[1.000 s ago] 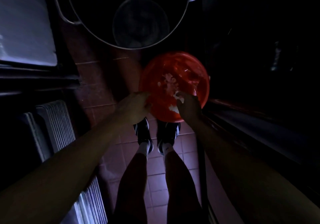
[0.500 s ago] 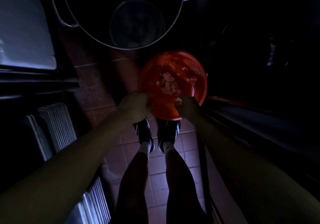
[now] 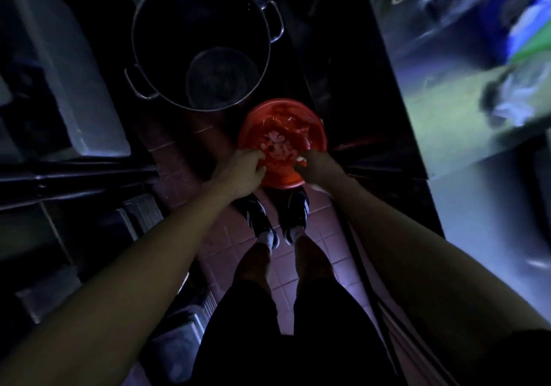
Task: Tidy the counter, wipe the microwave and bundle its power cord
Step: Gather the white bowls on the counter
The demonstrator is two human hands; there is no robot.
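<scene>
1. Dim scene, camera looked straight down at the person's legs and shoes (image 3: 275, 218) on a reddish tiled floor (image 3: 310, 254).
2. Red bowl (image 3: 283, 135) was held out above the floor, just ahead of the shoes — both hands were on its near rim.
3. Left hand (image 3: 243, 171) gripped the near-left rim, fingers curled over the edge, thumb side toward the bowl's inside.
4. Right hand (image 3: 317, 166) gripped the near-right rim; fingers curled round the edge, something pale showed at the fingertips, too dark to tell what.
5. Inside the bowl lay whitish scraps (image 3: 275, 147) near the middle, wet-looking glints around them.
6. Large metal pot (image 3: 167, 66) with two side handles stood on the floor beyond the bowl, to its upper left — close to the bowl but whether touching, could not tell.
7. A smaller round container (image 3: 220, 78) sat inside the pot, against its near-right wall.
8. Pale boxy unit (image 3: 74, 87) stood at left, dark rails below it; ribbed trays (image 3: 143, 215) leaned lower left.
9. Desk (image 3: 465, 117) ran along the right side, blurred; a crumpled cloth-like thing (image 3: 512, 99) and blue-green shapes (image 3: 527, 37) lay on it, no detail readable.
10. Dark hose or cord (image 3: 360, 266) ran along the floor by the right leg, beside the desk base.
11. Microwave could not be made out in this view.
</scene>
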